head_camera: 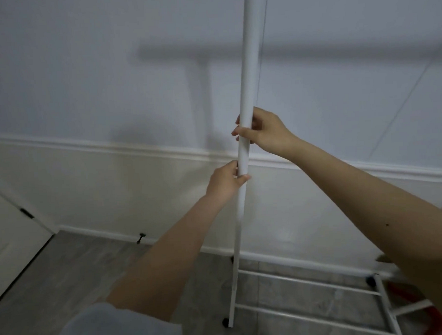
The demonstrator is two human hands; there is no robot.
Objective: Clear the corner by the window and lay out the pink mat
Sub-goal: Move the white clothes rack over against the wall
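Head view: left hand (226, 179) and right hand (264, 132) both grip the upright white pole (246, 85) of a wheeled rack (308, 285) by the wall. Clearing apparently underway. Pink mat not visible; laying out remains.

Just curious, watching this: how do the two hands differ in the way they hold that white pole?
The right hand grips the pole higher up; the left hand grips it lower. The right arm comes in from the right side, the left from below. The right hand's fingers wrap round the front; the left shows mainly its thumb there. Both hold the same upright pole.
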